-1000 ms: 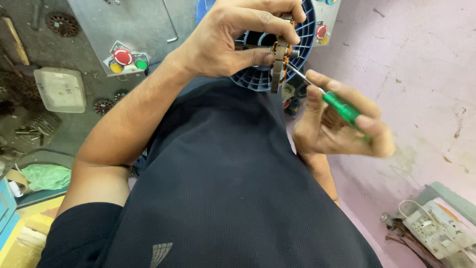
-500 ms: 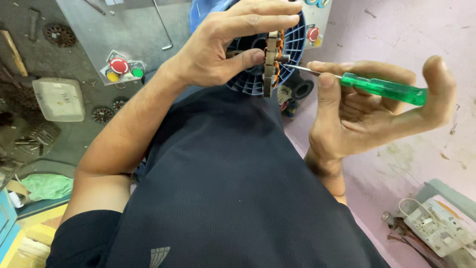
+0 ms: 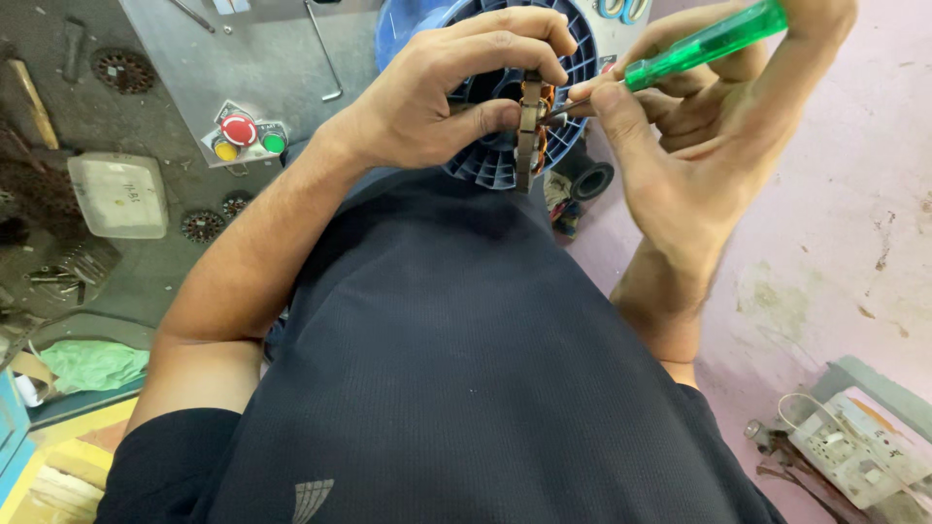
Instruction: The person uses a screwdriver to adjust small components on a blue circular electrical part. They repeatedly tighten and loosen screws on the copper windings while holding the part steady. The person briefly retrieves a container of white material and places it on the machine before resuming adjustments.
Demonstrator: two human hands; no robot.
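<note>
Copper windings show on the small stator (image 3: pixel 531 126) I pinch edge-on in my left hand (image 3: pixel 442 97), top centre of the frame, fingers curled shut around it. My right hand (image 3: pixel 704 146) is closed on the green-handled screwdriver (image 3: pixel 704 44), its tip touching the stator's side. If the tip skids off that narrow edge, I judge it could nick the windings or jab my left fingertips.

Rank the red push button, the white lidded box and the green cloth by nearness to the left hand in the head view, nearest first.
From the left hand:
1. Red push button, on the grey panel just to its left.
2. White lidded box, farther left on the dark bench.
3. Green cloth, lowest, at the left edge below the forearm.
</note>
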